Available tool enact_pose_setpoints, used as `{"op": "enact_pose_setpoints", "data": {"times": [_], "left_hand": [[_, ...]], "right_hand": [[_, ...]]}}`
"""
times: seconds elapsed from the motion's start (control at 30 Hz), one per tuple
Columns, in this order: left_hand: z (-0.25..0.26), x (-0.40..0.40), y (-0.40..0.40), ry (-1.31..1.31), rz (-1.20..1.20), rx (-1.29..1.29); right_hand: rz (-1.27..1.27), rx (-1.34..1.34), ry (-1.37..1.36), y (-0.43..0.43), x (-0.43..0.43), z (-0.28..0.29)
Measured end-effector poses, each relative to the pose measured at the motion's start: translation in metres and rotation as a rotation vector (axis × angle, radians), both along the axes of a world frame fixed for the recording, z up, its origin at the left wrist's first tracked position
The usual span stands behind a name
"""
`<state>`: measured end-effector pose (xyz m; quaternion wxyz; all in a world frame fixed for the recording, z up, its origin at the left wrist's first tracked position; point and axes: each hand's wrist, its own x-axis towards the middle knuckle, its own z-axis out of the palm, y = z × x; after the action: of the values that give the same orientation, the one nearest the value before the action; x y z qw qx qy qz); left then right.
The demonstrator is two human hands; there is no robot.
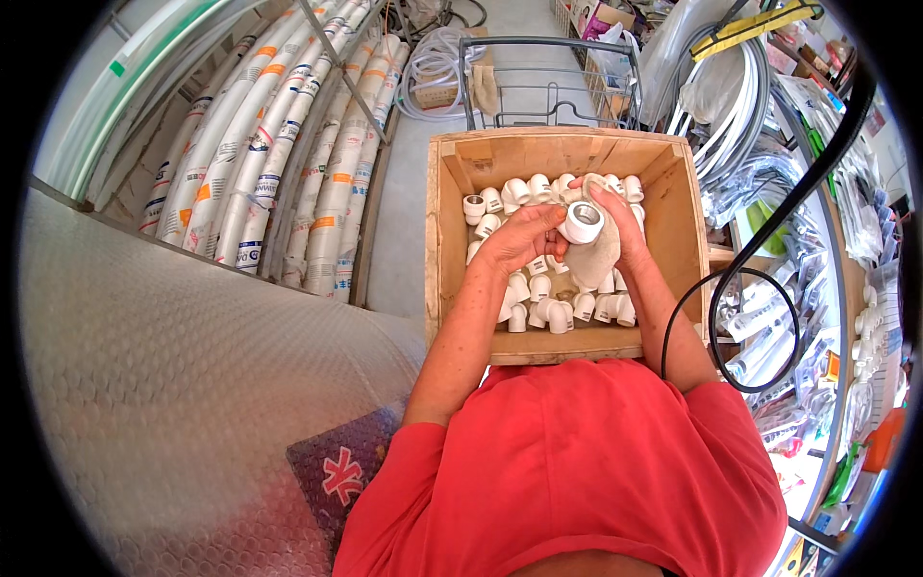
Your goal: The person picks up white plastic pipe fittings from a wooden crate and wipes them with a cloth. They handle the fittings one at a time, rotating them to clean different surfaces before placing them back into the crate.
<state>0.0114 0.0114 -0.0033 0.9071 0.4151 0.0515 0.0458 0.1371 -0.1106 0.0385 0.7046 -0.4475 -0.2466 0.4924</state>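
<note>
My left hand (525, 234) grips a white plastic elbow pipe fitting (581, 223) with a metal-threaded socket that faces up. My right hand (619, 216) holds a beige cloth (595, 261) against the right side of the same fitting; some of its fingers are hidden behind the cloth. Both hands are above an open wooden box (562, 356). On the box's bottom lie several more white elbow fittings (539, 287), partly hidden under my hands and the cloth.
A metal cart frame (548, 45) stands beyond the box. Wrapped pipes (274, 144) lean in a rack at the left, above a bubble-wrap-covered surface (216, 375). Coiled hoses (436, 68) lie on the floor. Bagged goods (764, 310) fill the right side, where a black cable (786, 205) hangs.
</note>
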Motion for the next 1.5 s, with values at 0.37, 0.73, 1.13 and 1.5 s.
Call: {"op": "enact_pose_setpoints", "data": {"times": [0.37, 0.73, 1.13, 1.5], "left_hand": [[0.006, 0.005, -0.014, 0.315, -0.059, 0.584], [-0.008, 0.014, -0.011, 0.439, 0.48, 0.424], [-0.008, 0.009, -0.006, 0.295, 0.534, -0.119], [-0.015, 0.01, 0.004, 0.143, 0.478, -0.373]], "right_hand": [[-0.529, -0.025, -0.425, 0.005, 0.009, -0.012], [-0.36, 0.047, -1.243, 0.013, -0.024, -0.01], [-0.17, 0.24, -1.652, 0.006, -0.03, 0.009], [-0.252, 0.315, -1.431, 0.009, -0.027, -0.004]]}}
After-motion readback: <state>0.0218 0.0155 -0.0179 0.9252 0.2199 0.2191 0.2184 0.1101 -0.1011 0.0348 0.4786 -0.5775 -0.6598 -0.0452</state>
